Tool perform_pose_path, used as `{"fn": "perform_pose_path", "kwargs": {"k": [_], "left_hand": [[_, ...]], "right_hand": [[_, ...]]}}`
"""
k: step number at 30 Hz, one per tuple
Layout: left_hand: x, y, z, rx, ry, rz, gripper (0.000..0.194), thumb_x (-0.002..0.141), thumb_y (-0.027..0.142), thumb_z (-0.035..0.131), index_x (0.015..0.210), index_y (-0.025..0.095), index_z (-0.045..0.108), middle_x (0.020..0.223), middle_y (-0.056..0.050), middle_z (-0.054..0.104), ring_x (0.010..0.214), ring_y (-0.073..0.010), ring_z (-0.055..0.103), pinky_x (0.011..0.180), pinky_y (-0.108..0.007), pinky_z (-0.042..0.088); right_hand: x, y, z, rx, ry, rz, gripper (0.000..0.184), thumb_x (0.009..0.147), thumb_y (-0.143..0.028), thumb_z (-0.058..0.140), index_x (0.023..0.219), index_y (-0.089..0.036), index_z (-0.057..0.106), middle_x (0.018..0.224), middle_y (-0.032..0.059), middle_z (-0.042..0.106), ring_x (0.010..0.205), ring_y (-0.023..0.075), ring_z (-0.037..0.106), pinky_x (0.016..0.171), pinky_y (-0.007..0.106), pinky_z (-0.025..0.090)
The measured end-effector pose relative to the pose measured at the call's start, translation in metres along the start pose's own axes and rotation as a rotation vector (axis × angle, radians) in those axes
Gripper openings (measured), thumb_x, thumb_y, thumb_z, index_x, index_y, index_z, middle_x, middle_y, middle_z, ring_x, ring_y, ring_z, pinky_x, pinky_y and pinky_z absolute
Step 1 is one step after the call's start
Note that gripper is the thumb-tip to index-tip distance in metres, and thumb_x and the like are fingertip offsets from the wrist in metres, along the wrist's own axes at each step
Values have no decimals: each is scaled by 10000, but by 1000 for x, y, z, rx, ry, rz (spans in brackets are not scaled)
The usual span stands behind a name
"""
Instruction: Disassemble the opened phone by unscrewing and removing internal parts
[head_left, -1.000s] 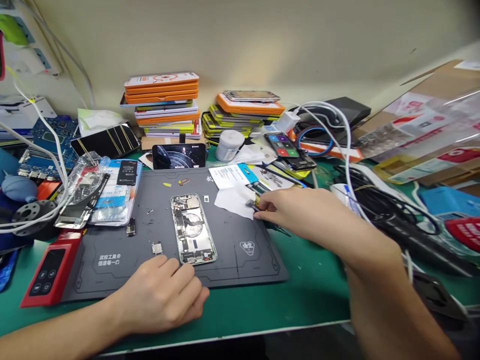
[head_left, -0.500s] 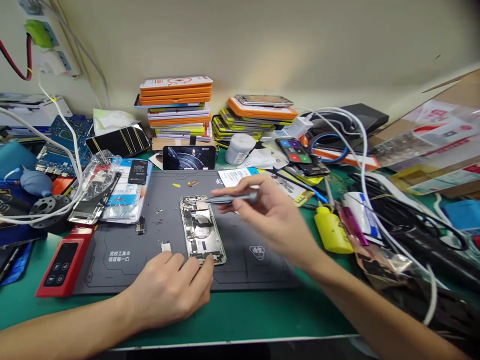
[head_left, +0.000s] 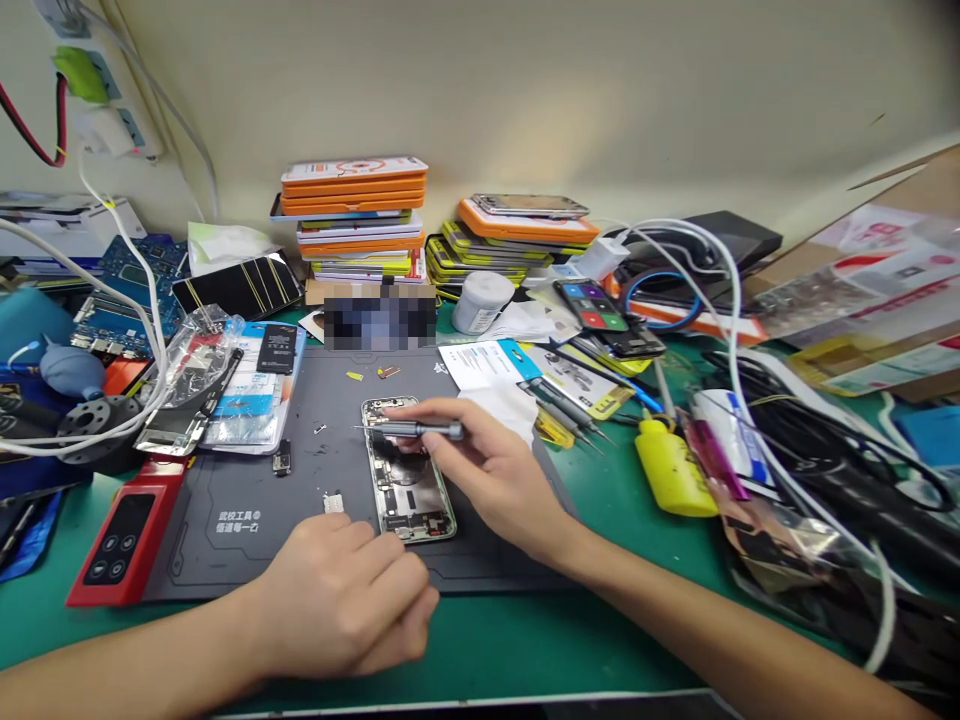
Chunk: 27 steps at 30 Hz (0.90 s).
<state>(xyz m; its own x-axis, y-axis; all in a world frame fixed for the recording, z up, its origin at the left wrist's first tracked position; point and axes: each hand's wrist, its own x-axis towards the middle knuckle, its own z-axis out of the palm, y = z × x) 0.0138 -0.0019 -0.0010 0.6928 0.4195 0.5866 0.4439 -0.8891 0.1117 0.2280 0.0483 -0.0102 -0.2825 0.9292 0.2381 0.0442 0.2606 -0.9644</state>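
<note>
An opened phone (head_left: pixel 412 495), its inner parts bare, lies on a grey work mat (head_left: pixel 502 560). Over its upper half, my right hand (head_left: pixel 487 470) grips a grey precision screwdriver (head_left: pixel 420 429) held level, the thin tip pointing left past the phone's edge. My left hand (head_left: pixel 352 595) is closed in a loose fist just below the phone's lower left corner; whatever its fingers may hold is hidden. Left of the phone lie a small metal plate (head_left: pixel 334 501), a small dark component (head_left: pixel 281 457) and a tiny bracket (head_left: pixel 320 429).
A red device with buttons (head_left: pixel 124 540) stands at the mat's left edge. Several screwdrivers (head_left: pixel 562 405) lie beyond my right hand, near a yellow bottle (head_left: pixel 675 468). Orange boxes (head_left: pixel 352 190) are stacked at the back. Cables (head_left: pixel 731 300) run along the right.
My right hand has moved left and toward me, bringing the screwdriver lower over the phone. My left hand has drawn back from the phone's bottom edge and curled up.
</note>
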Motion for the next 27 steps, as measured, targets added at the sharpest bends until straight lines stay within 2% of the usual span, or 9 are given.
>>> {"fn": "perform_pose_path", "kwargs": {"k": [3,5,9,11,13,15,18,22,27], "left_hand": [[1,-5,-3,-187,-1,-106,343,1065,143,446,750,211,561,592,54,566,471,-104,476,476,-294,330],[2,-7,-4,-368,-47,-237,336,1085,166,450,778,207,580,604,61,587,466,-84,482,481,-253,350],[3,-1,-3,-852,-168,-715,202,1070,326,595,1052,200,753,648,42,685,500,-83,555,474,-178,413],[4,4,-1,-1112,-236,-927,300,1028,376,664,1256,200,750,747,9,763,432,-68,503,388,-166,372],[4,6,1,-1319,-268,-1051,435,981,387,719,1377,205,706,912,-44,817,381,-48,464,323,-159,348],[4,5,2,-1455,-225,-1115,517,936,399,775,1408,207,686,1031,-95,828,387,-59,527,319,-165,411],[6,2,4,-1544,-160,-1156,485,911,439,828,1313,184,734,1063,-140,835,416,-84,613,380,-188,516],[7,0,4,-1582,-162,-1154,378,938,466,833,1190,186,802,1047,-137,851,475,-92,684,459,-168,569],[9,-1,4,-1606,-125,-1175,342,929,476,858,1137,204,847,1107,-138,856,633,-152,800,547,-178,637]], "right_hand": [[5,-1,-5,269,132,59,304,1066,-384,641,1347,-293,570,1130,51,834,800,180,802,821,380,687],[8,-2,-9,376,182,98,362,1050,-417,637,1373,-299,521,1018,18,805,687,167,744,708,354,661],[9,-8,-15,474,182,201,447,989,-392,712,1384,-313,518,985,-14,734,660,138,663,639,302,598],[5,-12,-13,496,151,196,531,932,-346,799,1391,-324,532,976,-26,716,672,125,625,636,276,580],[-1,-14,-10,489,110,159,563,919,-317,825,1403,-340,539,963,-28,710,698,133,608,636,269,577],[-7,-16,-7,459,68,119,541,954,-323,794,1426,-364,531,968,-20,715,750,157,627,647,284,593],[-16,-16,-4,380,34,52,523,996,-329,754,1455,-390,509,986,-9,728,841,189,672,720,326,622],[-22,-17,-3,264,29,2,497,1025,-352,725,1462,-378,490,992,8,739,910,219,713,794,378,613],[-22,-18,-3,276,31,6,523,1029,-334,707,1488,-366,460,1017,14,740,948,226,724,826,394,603]]}}
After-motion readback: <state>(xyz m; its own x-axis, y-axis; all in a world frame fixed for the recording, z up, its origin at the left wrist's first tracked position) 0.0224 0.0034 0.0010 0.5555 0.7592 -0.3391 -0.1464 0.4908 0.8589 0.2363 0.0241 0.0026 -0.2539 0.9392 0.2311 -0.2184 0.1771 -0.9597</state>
